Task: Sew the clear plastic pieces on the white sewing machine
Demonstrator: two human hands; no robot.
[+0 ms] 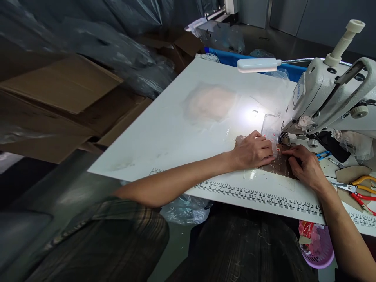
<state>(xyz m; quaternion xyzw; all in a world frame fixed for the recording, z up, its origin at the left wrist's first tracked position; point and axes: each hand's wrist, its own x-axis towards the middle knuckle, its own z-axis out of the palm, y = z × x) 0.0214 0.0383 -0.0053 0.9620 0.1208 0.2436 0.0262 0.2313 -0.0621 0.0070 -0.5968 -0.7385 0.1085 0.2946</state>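
A sewing machine (315,100) stands at the right of a white table, its needle area lit by a lamp. My left hand (255,150) lies just left of the presser foot, fingers curled down onto a clear plastic piece (272,136) with small orange-red marks. Part of that piece is hidden beneath the fingers. To the right of the needle, my right hand (307,163) rests with its index finger stretched toward the plastic's edge and the thumb apart. Between both hands shows a brown, shiny plate (276,167) on the table.
A printed ruler (249,196) runs along the front edge of the table (164,129). Yellow-handled pliers (352,186), red-handled cutters (360,201) and blue snips (323,155) lie at right. A lilac basket (321,250) hangs low; cardboard boxes (58,86) stand at left.
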